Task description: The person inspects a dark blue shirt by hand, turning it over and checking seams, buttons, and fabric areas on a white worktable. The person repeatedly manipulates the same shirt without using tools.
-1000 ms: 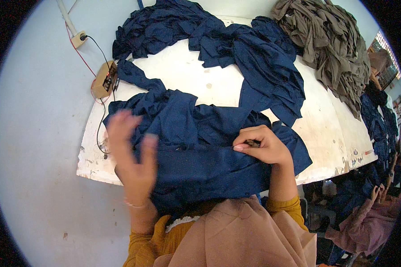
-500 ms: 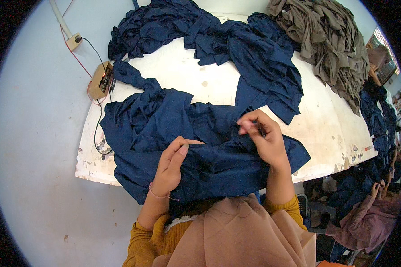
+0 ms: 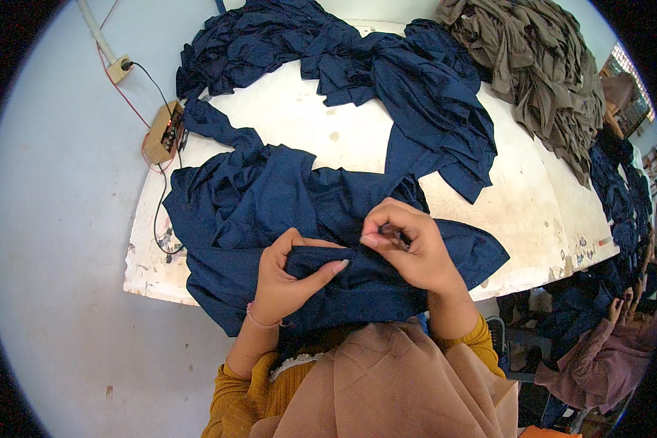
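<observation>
A navy-blue garment [image 3: 233, 208] lies bunched across the near side of the table and hangs over its front edge. My left hand [image 3: 285, 281] is closed on a folded edge of this garment, the cloth pinched between thumb and fingers. Just right of that fold, my right hand [image 3: 412, 252] is closed, thumb against fingertips, close to the cloth. What it pinches, if anything, is too small to make out. Small round buttons seem to show on the garment near its right end.
The white table [image 3: 540, 219] has worn edges. More navy garments [image 3: 270, 44] lie heaped at the back, and a brown-grey pile [image 3: 540, 73] at the far right. A power box [image 3: 166, 133] with cables hangs at the left wall. Another person [image 3: 598, 365] sits at the right.
My right hand has come down and left, close to my left fingertips. My left hand has shifted its grip, and a folded edge now stands up between thumb and fingers.
</observation>
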`<state>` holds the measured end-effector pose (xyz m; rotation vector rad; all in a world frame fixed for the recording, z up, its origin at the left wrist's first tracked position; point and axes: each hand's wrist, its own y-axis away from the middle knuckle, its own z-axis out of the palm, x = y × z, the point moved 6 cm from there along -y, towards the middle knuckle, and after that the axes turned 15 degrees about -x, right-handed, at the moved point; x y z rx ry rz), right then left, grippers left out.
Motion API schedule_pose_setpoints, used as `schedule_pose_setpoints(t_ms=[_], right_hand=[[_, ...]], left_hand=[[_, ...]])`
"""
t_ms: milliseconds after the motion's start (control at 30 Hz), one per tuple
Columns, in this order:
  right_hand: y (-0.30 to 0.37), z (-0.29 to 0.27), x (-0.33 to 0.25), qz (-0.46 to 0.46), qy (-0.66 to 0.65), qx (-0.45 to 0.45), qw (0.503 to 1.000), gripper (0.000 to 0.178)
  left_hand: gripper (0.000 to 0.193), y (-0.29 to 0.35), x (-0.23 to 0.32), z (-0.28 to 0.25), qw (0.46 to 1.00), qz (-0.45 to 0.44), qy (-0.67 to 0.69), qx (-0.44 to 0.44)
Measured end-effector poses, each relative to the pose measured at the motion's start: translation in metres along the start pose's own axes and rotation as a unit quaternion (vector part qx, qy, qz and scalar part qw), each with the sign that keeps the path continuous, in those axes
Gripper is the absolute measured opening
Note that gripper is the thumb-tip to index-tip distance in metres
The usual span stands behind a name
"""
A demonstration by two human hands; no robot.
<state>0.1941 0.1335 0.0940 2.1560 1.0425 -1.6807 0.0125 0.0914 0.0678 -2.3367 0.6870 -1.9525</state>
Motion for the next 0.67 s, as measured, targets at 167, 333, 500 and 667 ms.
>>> schedule_pose_setpoints(t_ms=[167, 333, 500, 667], right_hand=[[0.006, -0.008, -0.003, -0.084, -0.006, -0.011, 0.996, 0.005], [0.003, 0.008, -0.005, -0.055, 0.071, -0.012, 0.996, 0.008], [0.003, 0.001, -0.007, -0.043, 0.041, 0.011, 0.998, 0.005], [0.011, -0.009, -0.010, -0.122, -0.122, -0.034, 0.984, 0.004]], left_hand=[[0.030, 0.002, -0.006, 0.001, 0.999, -0.001, 0.051, 0.003], [0.033, 0.003, -0.007, 0.002, 0.999, -0.006, 0.037, -0.006], [0.037, 0.003, -0.003, 0.001, 0.999, -0.019, -0.016, -0.025], [0.042, 0.006, -0.018, 0.001, 0.998, -0.036, 0.040, -0.029]])
